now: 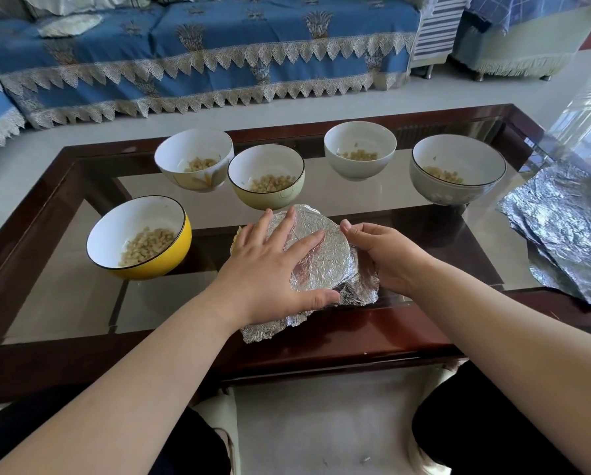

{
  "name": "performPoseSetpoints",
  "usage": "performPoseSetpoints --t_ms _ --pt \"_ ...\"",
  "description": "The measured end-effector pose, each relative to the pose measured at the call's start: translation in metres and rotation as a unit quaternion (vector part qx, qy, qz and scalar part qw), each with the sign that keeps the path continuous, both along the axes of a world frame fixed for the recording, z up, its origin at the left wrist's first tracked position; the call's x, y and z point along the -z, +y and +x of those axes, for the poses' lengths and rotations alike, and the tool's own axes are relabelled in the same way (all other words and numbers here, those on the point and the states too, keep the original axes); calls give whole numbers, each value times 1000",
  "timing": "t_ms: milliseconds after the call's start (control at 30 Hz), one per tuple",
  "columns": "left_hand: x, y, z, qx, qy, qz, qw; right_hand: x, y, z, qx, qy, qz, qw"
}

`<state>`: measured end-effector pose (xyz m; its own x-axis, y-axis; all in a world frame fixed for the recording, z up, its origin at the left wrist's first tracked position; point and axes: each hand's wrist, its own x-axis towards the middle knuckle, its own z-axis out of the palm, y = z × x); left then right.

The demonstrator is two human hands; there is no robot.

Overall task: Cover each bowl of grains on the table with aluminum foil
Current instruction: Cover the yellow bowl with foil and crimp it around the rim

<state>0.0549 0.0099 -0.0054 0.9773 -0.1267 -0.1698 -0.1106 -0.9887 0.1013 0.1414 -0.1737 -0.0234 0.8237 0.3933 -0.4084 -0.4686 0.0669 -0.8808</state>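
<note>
The foil-covered bowl (316, 255) sits at the centre of the frame, on the near part of the glass-topped table (407, 332). A crinkled sheet of foil lies over its rim, with loose edges hanging down on the near side.

Left hand (273, 269): laid flat on top of the foil, fingers straight and spread, thumb along the near edge. The grip is spread and presses down; it pinches nothing.

Right hand (383, 255): cupped against the right side of the covered bowl, fingers curled round the foil at the rim. The grip holds the foil against the bowl wall.

Five uncovered bowls, each holding pale grains, stand on the table:
- yellow bowl (139, 238), left of centre;
- white bowl with a flower print (194, 164), upper left;
- pale green bowl (266, 176), just beyond the covered bowl;
- plain white bowl (360, 150), upper centre-right;
- grey-blue bowl (458, 174), upper right.

A stack of spare foil sheets (568, 234) lies at the right edge of the frame. A blue-covered sofa (198, 56) fills the top.
</note>
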Motion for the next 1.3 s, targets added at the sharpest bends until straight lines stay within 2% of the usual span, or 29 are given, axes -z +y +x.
performPoseSetpoints --t_ms 267,367,567,667,767,933,1200,1300 --pt "3 1 1 -3 -6 0 1000 10 10 2 -7 -84 -124 989" --pt "3 1 2 -6 -3 -2 1000 6 12 3 -29 -86 -156 984" --pt "2 0 1 -8 -1 -9 1000 6 11 3 -21 -45 -111 993" --pt "3 0 1 -8 -3 -8 1000 11 13 3 23 -54 -110 992" --pt "3 1 1 -8 -2 -8 1000 20 15 6 82 -165 -182 966" --pt "3 0 1 -9 -2 -9 1000 19 14 5 77 -286 -249 922" --pt "0 -1 1 -15 5 -6 1000 9 8 7 55 -362 -325 872" --pt "0 -2 1 -20 8 -10 1000 9 8 9 53 -344 -326 879"
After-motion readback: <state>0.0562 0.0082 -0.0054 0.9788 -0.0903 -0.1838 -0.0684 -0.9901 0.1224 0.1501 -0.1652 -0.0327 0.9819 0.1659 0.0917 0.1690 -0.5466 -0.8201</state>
